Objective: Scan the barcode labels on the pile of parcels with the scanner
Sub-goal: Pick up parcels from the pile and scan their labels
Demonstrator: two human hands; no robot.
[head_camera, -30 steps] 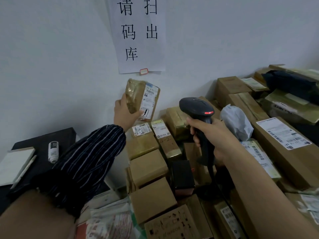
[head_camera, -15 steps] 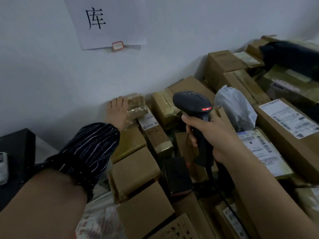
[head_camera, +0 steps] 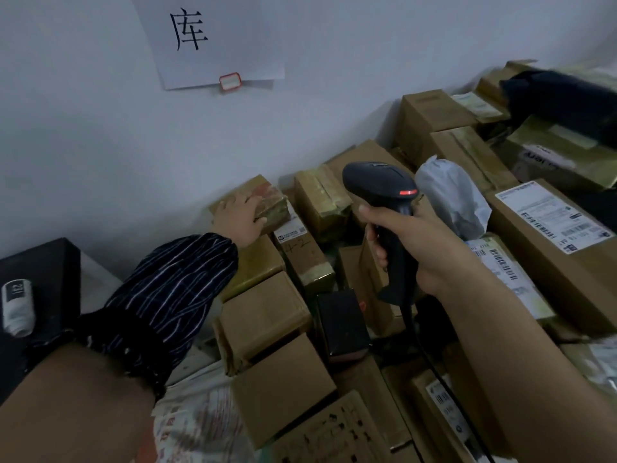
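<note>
Left hand [head_camera: 238, 217] on a small taped parcel [head_camera: 270, 203]; right hand [head_camera: 414, 245] clamped round the scanner [head_camera: 380, 185].

Left hand, in a dark striped sleeve [head_camera: 167, 289], lies over the small taped parcel at the far left of the pile of parcels [head_camera: 267, 315], against the wall [head_camera: 100, 145]: fingers across its top, thumb along its near side. Right hand holds the scanner upright by its handle above the middle of the pile, red light [head_camera: 407, 192] lit, cable [head_camera: 421, 349] trailing toward the near side. Right of the scanner: grey plastic bag [head_camera: 450, 198], then a long carton [head_camera: 574, 269] with a white barcode label [head_camera: 551, 222]. Left: black box [head_camera: 43, 259] bearing a small white bottle [head_camera: 16, 305]. On the wall: paper sheet [head_camera: 233, 35].
</note>
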